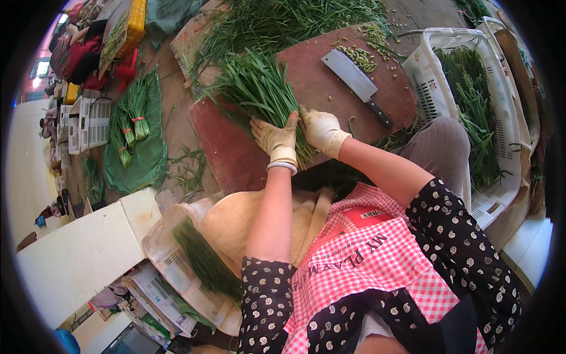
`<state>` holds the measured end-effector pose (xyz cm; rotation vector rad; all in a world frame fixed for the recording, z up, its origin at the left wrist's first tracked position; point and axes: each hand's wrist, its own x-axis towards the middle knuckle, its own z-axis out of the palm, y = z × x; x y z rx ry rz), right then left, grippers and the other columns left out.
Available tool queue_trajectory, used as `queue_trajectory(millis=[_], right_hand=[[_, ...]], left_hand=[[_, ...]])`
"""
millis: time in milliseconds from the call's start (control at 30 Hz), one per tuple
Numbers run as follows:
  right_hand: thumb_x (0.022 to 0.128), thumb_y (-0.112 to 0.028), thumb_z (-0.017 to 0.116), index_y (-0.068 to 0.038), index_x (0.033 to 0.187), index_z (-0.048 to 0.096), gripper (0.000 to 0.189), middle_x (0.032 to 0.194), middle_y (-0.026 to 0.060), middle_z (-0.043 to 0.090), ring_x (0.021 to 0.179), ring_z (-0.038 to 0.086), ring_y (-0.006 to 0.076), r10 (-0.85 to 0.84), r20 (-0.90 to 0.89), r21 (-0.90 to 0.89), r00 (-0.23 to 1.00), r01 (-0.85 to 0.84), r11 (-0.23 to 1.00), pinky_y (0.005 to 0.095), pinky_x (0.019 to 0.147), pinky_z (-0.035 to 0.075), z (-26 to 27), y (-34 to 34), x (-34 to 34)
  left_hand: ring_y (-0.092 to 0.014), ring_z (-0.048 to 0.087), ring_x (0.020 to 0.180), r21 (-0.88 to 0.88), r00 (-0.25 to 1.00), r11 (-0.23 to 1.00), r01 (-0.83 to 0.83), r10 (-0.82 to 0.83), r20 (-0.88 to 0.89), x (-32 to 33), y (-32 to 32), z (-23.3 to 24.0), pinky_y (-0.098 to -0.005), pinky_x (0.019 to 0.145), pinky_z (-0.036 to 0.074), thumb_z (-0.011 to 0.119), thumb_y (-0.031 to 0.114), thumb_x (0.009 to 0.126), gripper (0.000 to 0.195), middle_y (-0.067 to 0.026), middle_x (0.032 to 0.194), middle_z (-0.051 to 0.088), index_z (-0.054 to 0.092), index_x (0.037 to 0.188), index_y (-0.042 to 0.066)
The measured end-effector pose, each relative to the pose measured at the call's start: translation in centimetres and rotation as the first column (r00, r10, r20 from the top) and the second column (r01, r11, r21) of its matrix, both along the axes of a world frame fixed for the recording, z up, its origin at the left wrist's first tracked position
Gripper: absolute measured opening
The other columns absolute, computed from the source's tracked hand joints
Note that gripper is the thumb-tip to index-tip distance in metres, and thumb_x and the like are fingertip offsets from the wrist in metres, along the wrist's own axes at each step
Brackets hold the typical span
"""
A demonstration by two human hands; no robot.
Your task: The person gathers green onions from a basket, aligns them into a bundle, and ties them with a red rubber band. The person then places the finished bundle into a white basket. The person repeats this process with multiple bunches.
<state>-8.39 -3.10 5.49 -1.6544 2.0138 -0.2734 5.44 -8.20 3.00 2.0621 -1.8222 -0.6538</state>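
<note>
Both hands wear pale, stained gloves. My left hand (276, 136) lies around the near part of a thick bundle of long green leafy stalks (261, 88), its fingers spread over the leaves. On the bundle's right side rests my right hand (322, 128), fingers curled at the stalks; what lies under them is hidden. The bundle lies on a reddish-brown board (309, 79), stem ends towards me. A cleaver (351, 76) with a black handle lies flat on the board, right of the bundle. Short cut stem pieces (359, 58) are scattered beyond the blade.
A large heap of loose greens (292, 22) lies beyond the board. White plastic crates with greens stand at right (504, 119) and lower left (159, 234). Banded bunches (140, 126) lie on a green sack (150, 163) at left. Another person (79, 55) is at upper left.
</note>
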Motion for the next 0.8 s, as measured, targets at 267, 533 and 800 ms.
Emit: queue_trajectory(millis=[267,533,800], right_hand=[[0.098,-0.053,0.060,-0.005,0.108,0.071,0.051,0.091,0.0129,0.078,0.083,0.078,0.0304,0.165,-0.250,0.152,0.954,-0.130,0.980,0.0460,0.069,0.058,5.0,2.2,-3.9],[0.093,-0.033,0.069,-0.008,0.106,0.066,0.029,0.078,0.0135,0.070,0.074,0.072,0.0365,-0.021,-0.035,-0.361,0.999,0.007,0.933,0.0480,0.068,0.057,16.0,15.7,-13.4],[0.096,-0.036,0.067,-0.008,0.129,0.069,0.043,0.101,0.0187,0.074,0.095,0.072,0.0370,-0.654,-0.322,-0.370,0.685,0.544,0.753,0.0465,0.084,0.057,16.3,30.9,-31.6]], left_hand=[[-0.044,0.049,0.132,-0.274,0.934,0.962,-0.017,-0.082,-0.347,0.3,-0.2,-0.9,-0.0500,0.114,0.038,0.097,0.048,0.065,0.115,-0.0317,0.143,0.050,0.039,0.147,-0.009],[-0.044,0.024,0.155,-0.208,0.997,0.977,0.053,-0.064,-0.044,0.7,-1.4,-0.8,-0.0478,0.128,0.020,0.081,0.074,0.073,0.138,-0.0357,0.164,0.024,0.018,0.157,-0.016],[-0.039,0.027,0.155,-0.233,0.999,0.972,0.019,-0.029,-0.039,3.5,-0.5,3.8,-0.0461,0.128,0.024,0.076,0.068,0.083,0.121,-0.0263,0.168,0.024,0.020,0.161,-0.006]])
